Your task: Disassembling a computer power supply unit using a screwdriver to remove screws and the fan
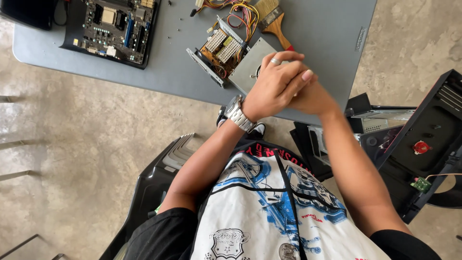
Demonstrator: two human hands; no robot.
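Left hand (274, 86) clasped over right hand (313, 98), fingers grasping nothing, just short of the opened power supply (226, 55) on the table (168, 72); a pause, reach forward next.

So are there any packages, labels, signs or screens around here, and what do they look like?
No packages, signs or screens show.
Embossed label: near the right edge of the grey table, a small grey rectangle.
Printed shirt: on the person, white with blue and black pictures and red lettering.
Badge print: low on the shirt, a black-outlined shield.
The left hand lies clasped over the right hand.
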